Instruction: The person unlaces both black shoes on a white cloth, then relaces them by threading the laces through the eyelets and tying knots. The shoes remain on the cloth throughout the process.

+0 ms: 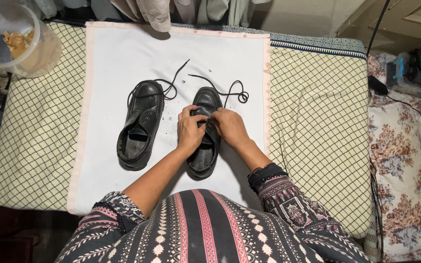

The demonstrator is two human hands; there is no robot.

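Observation:
Two black leather shoes lie on a white cloth (pixel 123 53). My left hand (pixel 190 130) and my right hand (pixel 229 126) both press on the lacing area of the right shoe (pixel 207 100), fingers pinched on its black lace. The loose end of that lace (pixel 230 90) trails out past the toe. The left shoe (pixel 140 124) lies untouched beside it, its own lace (pixel 171 83) slack over the cloth. What my fingertips grip is partly hidden by the hands.
The white cloth covers a cream cushion with a dark lattice pattern (pixel 317 112). A clear plastic container (pixel 18 39) stands at the far left corner. Hanging clothes (pixel 157 12) sit at the far edge. Floral bedding (pixel 405 160) and a cable lie to the right.

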